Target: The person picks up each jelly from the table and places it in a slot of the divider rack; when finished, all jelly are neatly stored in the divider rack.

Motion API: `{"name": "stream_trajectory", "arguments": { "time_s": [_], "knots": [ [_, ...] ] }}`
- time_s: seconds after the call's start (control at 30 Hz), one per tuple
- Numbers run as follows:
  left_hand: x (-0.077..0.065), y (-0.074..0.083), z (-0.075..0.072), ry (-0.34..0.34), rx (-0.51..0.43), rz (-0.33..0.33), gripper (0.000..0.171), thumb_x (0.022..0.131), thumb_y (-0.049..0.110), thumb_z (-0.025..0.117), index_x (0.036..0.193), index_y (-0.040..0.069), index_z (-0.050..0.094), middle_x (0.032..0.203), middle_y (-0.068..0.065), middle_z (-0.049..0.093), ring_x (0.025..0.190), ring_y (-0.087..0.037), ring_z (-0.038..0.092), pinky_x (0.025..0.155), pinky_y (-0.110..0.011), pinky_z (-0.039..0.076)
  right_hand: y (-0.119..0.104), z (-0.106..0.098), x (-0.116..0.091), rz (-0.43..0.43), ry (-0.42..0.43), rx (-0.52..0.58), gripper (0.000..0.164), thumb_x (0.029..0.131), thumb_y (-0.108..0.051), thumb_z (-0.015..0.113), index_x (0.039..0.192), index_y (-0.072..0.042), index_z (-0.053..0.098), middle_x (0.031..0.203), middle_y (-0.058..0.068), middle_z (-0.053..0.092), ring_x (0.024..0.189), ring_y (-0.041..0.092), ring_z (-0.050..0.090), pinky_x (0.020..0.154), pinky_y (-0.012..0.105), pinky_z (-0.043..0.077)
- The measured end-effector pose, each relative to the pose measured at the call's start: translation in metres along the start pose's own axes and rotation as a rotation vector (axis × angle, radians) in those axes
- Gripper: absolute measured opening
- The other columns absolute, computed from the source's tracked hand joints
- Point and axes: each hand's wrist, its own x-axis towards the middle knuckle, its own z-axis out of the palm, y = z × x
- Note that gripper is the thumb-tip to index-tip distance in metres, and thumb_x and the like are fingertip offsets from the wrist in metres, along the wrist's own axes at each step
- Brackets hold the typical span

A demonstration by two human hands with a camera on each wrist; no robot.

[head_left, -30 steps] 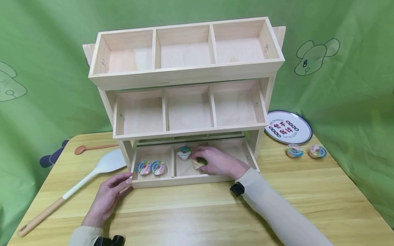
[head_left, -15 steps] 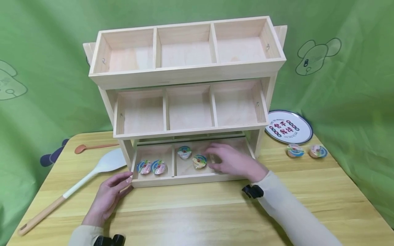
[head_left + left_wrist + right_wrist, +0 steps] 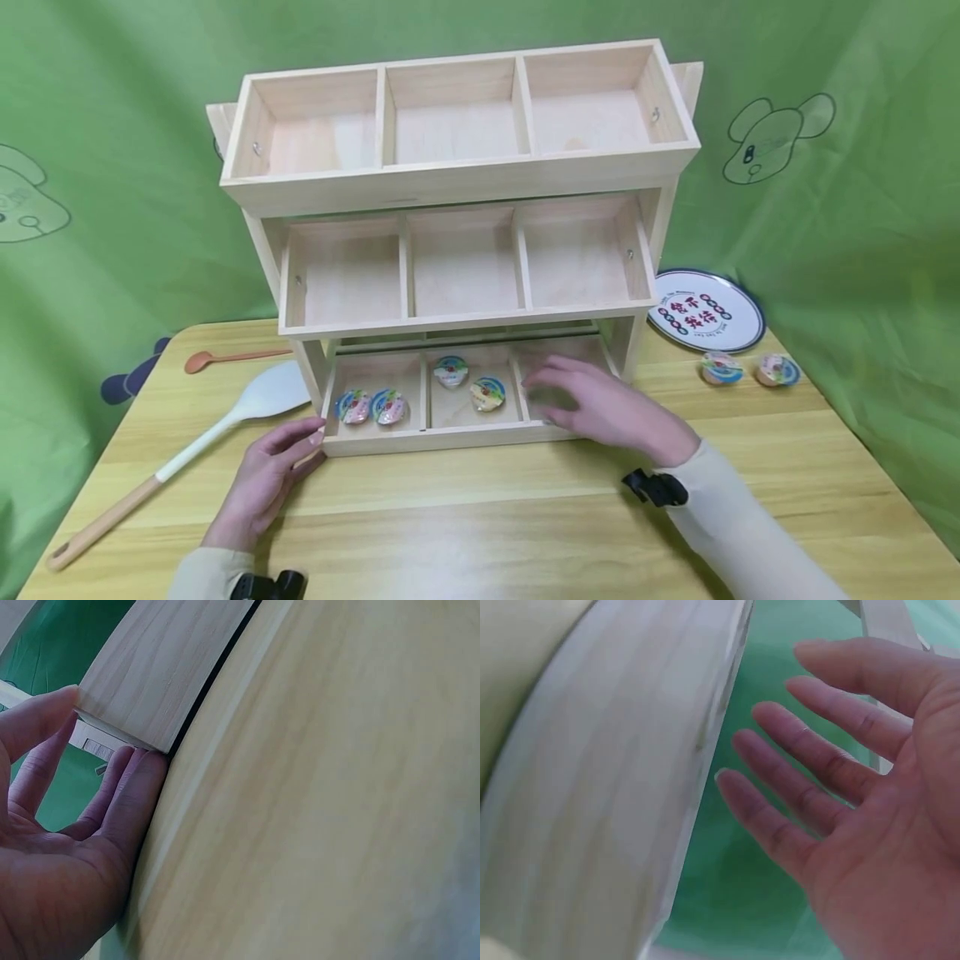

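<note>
A three-tier wooden rack (image 3: pixel 457 185) stands on the table. My left hand (image 3: pixel 266 475) holds the left front corner of its bottom tray (image 3: pixel 450 440), fingertips against the wood in the left wrist view. My right hand (image 3: pixel 611 410) hovers at the bottom tray's right compartment, fingers spread and holding nothing in the right wrist view. Two pink jelly cups, one at the left (image 3: pixel 352 407) and one beside it (image 3: pixel 388 407), lie in the left compartment. In the middle compartment sit a pale jelly cup (image 3: pixel 451 372) and a yellow jelly cup (image 3: pixel 487 394).
Two more jelly cups, one nearer the rack (image 3: pixel 722 367) and one farther right (image 3: pixel 777 370), stand before a white plate (image 3: pixel 707 311). A white spatula (image 3: pixel 232 421) and a small wooden spoon (image 3: pixel 201 362) lie at the left. A green cloth (image 3: pixel 825 217) hangs behind.
My right hand has let go of the yellow jelly cup in the middle compartment and moved right, over the right compartment. The left hand has stayed at the tray corner.
</note>
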Motion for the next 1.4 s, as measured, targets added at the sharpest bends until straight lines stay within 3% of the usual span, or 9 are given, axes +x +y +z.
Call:
{"name": "stream_trajectory", "arguments": {
  "time_s": [0.4, 0.63, 1.07, 1.4],
  "knots": [
    [-0.001, -0.001, -0.003, -0.004, 0.004, 0.002, 0.022, 0.093, -0.001, 0.062, 0.114, 0.002, 0.069, 0.116, -0.006, 0.062, 0.108, -0.020, 0.063, 0.096, -0.034, 0.053, 0.015, -0.007, -0.033, 0.010, 0.088, -0.004, 0.041, 0.086, -0.008, 0.072, 0.126, -0.008, 0.063, 0.128, 0.005, 0.058, 0.119, 0.030, 0.054, 0.101, 0.053, 0.046],
    [0.000, 0.000, -0.001, -0.005, 0.001, -0.003, 0.022, 0.093, 0.000, 0.062, 0.114, 0.002, 0.070, 0.117, -0.007, 0.062, 0.108, -0.020, 0.062, 0.096, -0.035, 0.052, 0.024, -0.008, -0.046, 0.056, 0.097, 0.008, 0.041, 0.086, -0.010, 0.073, 0.125, -0.007, 0.062, 0.127, 0.005, 0.059, 0.119, 0.030, 0.054, 0.102, 0.053, 0.046],
    [0.000, 0.000, -0.001, -0.008, -0.006, -0.001, 0.022, 0.093, -0.001, 0.062, 0.111, 0.007, 0.072, 0.117, -0.006, 0.062, 0.109, -0.020, 0.062, 0.096, -0.034, 0.053, 0.029, -0.009, -0.062, 0.116, 0.116, 0.043, 0.040, 0.087, -0.009, 0.072, 0.125, -0.007, 0.062, 0.130, 0.011, 0.059, 0.127, 0.040, 0.047, 0.107, 0.062, 0.035],
    [0.000, 0.000, 0.000, -0.003, 0.001, -0.006, 0.023, 0.093, -0.001, 0.062, 0.114, 0.003, 0.069, 0.119, -0.007, 0.061, 0.110, -0.021, 0.061, 0.097, -0.035, 0.052, 0.038, -0.010, -0.075, 0.124, 0.151, 0.050, 0.040, 0.087, -0.008, 0.073, 0.126, -0.006, 0.062, 0.127, 0.011, 0.059, 0.119, 0.036, 0.053, 0.101, 0.060, 0.043]
  ]
}}
